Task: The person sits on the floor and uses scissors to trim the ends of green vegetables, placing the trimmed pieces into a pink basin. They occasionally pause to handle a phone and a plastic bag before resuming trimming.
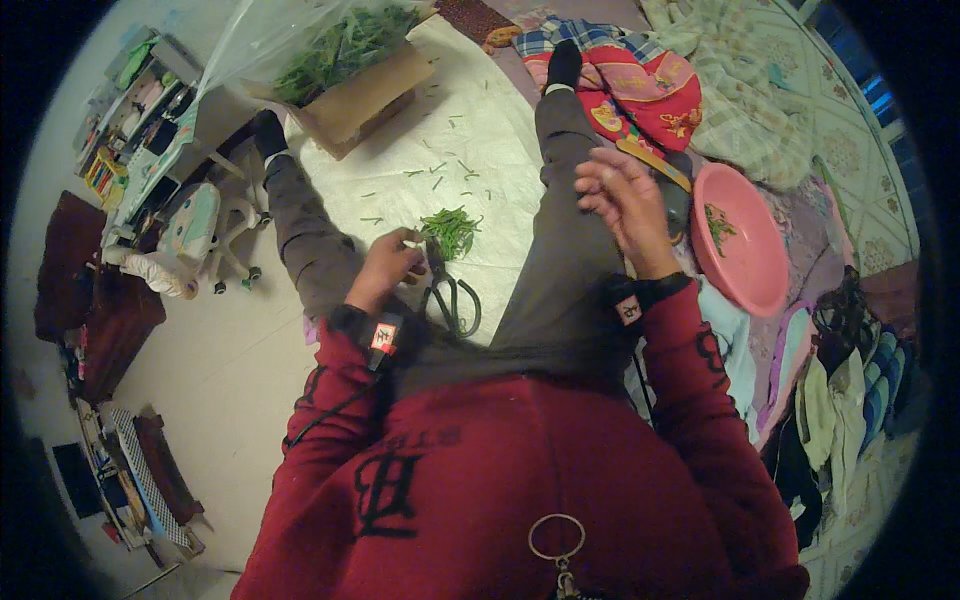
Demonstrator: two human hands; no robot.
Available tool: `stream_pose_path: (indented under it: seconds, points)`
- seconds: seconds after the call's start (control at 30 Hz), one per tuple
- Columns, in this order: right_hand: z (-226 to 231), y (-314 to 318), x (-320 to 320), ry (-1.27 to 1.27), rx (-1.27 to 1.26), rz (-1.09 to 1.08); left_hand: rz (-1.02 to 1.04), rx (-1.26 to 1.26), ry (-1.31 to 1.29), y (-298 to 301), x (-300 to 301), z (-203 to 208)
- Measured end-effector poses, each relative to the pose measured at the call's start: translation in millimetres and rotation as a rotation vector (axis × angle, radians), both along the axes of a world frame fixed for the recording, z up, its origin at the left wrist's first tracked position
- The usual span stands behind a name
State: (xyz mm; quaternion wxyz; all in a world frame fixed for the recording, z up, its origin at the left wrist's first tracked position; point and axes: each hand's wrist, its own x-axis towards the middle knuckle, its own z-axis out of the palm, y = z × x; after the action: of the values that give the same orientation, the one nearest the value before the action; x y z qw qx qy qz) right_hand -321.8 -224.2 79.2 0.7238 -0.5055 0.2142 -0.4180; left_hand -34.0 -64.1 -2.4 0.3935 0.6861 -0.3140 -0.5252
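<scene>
A small pile of cut green stems lies on a white woven sheet between my outstretched legs. Just left of that pile is my left hand, its fingers curled in; whatever they may hold is hidden. Black-handled scissors rest close beside this hand, untouched, with their blades hard to make out. My right hand is raised over my right thigh, fingers loosely bent and apart, with nothing visible in it. To its right stands a pink basin holding some green pieces.
Ahead on the left, a cardboard box lined with clear plastic holds a heap of long green stems. Loose bits are scattered over the sheet. A red patterned cloth lies by my right foot; clothes are piled at far right.
</scene>
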Motion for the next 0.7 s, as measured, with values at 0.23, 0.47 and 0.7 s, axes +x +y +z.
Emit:
stream_pose_path:
  seconds: [0.23, 0.47, 0.7]
  points:
    - [-82, -51, -73, 0.471, 0.075, -0.33, -0.091, 0.045, -0.32, 6, 0, -43]
    - [-197, -69, -114, 0.882, -0.247, -0.294, -0.111, 0.025, -0.379, -4, -5, -62]
    - [-188, -71, -111, 1.084, -0.408, -0.19, -0.169, 0.008, -0.373, -8, -3, -70]
